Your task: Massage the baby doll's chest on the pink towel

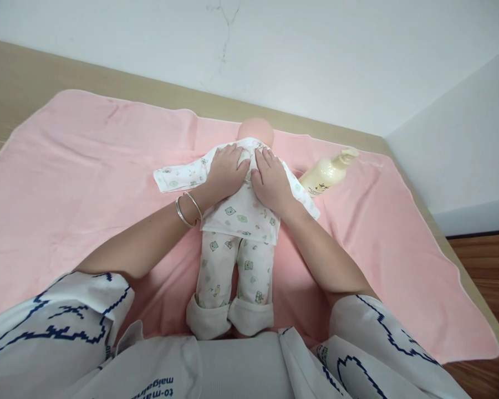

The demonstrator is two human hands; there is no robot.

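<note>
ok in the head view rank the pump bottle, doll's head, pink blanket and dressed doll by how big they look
Largest to smallest:
1. pink blanket
2. dressed doll
3. pump bottle
4. doll's head, its visible part

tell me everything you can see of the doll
The doll lies stretched out on a pink blanket, its smooth, bald, pinkish head away from the person; no face shows. It wears a soft-looking white top with small green prints, sleeves spread to both sides, and matching trousers with turned-up white cuffs. The left hand and right hand rest on its upper body. A pump bottle lies beside one sleeve.
</note>
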